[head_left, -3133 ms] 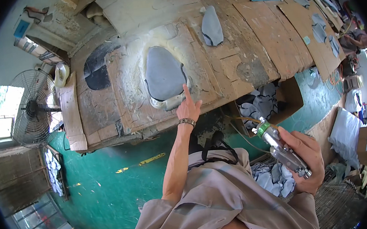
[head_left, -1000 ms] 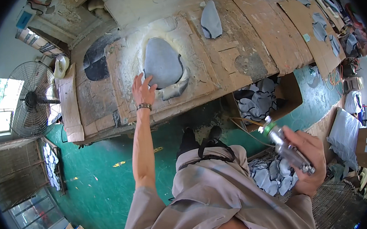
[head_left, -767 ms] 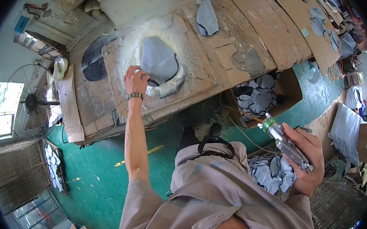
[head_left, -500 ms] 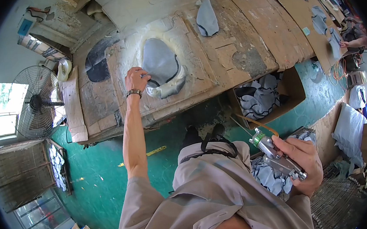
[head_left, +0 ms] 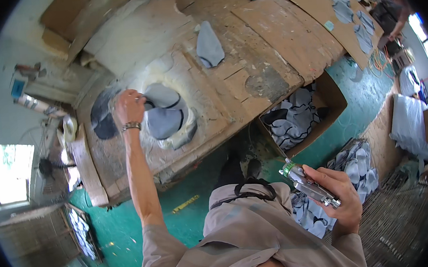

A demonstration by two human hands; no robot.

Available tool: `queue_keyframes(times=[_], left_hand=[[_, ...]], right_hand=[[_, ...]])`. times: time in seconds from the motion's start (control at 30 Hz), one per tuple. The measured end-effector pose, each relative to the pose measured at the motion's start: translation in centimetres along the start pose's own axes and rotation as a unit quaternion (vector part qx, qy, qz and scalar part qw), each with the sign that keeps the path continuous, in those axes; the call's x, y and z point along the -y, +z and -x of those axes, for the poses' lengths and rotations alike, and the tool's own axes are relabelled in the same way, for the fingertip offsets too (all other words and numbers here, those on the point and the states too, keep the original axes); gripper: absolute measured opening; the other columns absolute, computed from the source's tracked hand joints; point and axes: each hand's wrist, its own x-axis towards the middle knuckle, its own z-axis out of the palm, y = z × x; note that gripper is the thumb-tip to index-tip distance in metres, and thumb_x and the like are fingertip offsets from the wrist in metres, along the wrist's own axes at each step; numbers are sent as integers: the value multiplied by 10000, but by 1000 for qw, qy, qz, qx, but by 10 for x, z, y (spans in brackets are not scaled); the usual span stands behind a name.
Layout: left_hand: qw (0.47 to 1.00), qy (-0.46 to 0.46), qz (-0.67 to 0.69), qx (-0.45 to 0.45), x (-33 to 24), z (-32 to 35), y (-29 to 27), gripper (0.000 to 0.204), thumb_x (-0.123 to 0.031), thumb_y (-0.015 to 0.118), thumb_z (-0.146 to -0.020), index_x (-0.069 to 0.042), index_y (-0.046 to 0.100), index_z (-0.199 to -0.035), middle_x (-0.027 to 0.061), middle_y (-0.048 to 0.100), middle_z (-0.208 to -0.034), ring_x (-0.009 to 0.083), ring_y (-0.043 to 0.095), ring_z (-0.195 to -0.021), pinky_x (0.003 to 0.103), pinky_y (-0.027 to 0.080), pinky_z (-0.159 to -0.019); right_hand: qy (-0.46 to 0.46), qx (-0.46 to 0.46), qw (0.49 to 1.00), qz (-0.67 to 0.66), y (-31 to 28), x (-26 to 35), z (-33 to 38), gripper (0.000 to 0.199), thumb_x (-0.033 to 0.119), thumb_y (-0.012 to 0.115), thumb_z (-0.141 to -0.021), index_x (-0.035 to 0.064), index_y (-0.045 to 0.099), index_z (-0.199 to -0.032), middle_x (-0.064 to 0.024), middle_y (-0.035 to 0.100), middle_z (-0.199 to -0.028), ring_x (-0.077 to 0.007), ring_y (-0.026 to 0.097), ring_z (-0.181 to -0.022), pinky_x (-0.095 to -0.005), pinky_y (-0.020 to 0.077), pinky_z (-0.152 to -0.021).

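My left hand (head_left: 129, 108), with a metal-banded watch (head_left: 132, 126) on the wrist, is closed in a pinch at the left edge of a grey fabric piece (head_left: 165, 123) with a dark edge line. Just beyond it lies a second grey fabric piece (head_left: 163, 94), partly overlapped, on a whitish, crusted patch of the cardboard-covered table (head_left: 216, 95). A grey, coated lump (head_left: 179, 136) sits at the near side of the patch. Away from the table, on the right, my right hand (head_left: 342, 193) is wrapped around a metal spray gun (head_left: 307, 184) with a green ring.
Another grey piece (head_left: 209, 45) lies farther along the table. Below the table edge stands a cardboard box (head_left: 334, 100) of grey pieces. More pieces (head_left: 362, 171) are heaped at the right. A fan (head_left: 49, 167) stands left. A person (head_left: 391, 11) is at the far right.
My left hand has moved left and slightly toward me with a fabric piece. Two overlapping pieces now show where one lay flat. The view has shifted; the spray gun stays in my right hand.
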Motion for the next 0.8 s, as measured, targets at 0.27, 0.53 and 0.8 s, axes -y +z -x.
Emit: queue_keyframes(times=[0.27, 0.53, 0.8], left_hand=[[992, 97, -72, -25, -55, -227, -6, 135, -222, 763, -793, -138, 767, -898, 46, 699, -1051, 277, 651, -1053, 446, 511, -902], [978, 148, -29, -142, -173, -342, 91, 180, -268, 808, -794, -179, 771, -946, 39, 644, -1059, 268, 610, -1078, 441, 503, -901], [969, 47, -49, 238, -270, -275, 316, 505, -350, 730, -883, -158, 633, -1340, 140, 649, -1288, 325, 577, -1276, 555, 442, -1048]], right_hand=[[117, -72, 990, -41, 19, -28, -8, 788, -77, 667, -651, 7, 558, -1427, -198, 667, -1001, -409, 658, -883, -396, 532, -771], [243, -137, 960, -23, 34, -20, -42, 761, -49, 713, -690, 19, 548, -1429, -179, 664, -1021, -393, 658, -899, -421, 523, -759], [316, -170, 933, -29, 44, -13, -62, 690, -69, 754, -765, 10, 565, -1424, -181, 693, -1033, -346, 687, -900, -374, 533, -806]])
